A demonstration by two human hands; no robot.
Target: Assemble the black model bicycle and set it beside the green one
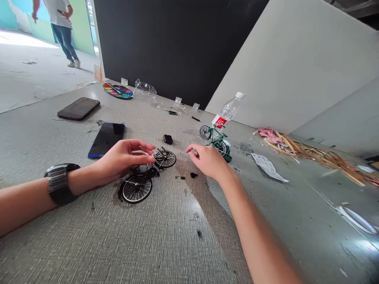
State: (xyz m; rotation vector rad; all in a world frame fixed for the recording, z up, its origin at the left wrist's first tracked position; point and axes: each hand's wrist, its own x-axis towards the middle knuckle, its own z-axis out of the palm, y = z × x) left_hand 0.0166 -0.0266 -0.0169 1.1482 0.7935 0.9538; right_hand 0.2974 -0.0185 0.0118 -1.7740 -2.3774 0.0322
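A small black model bicycle lies on its side on the grey table. My left hand, with a dark watch on the wrist, pinches the bicycle near its front wheel. My right hand hovers just right of it, fingers curled in a loose pinch on something too small to name. Tiny black parts lie between the two hands. A green model bicycle stands upright behind my right hand.
Two phones lie at the left, a paint palette and a plastic bag farther back. A plastic bottle, a paper slip and a pile of straw scraps are at the right. A person walks at the far left.
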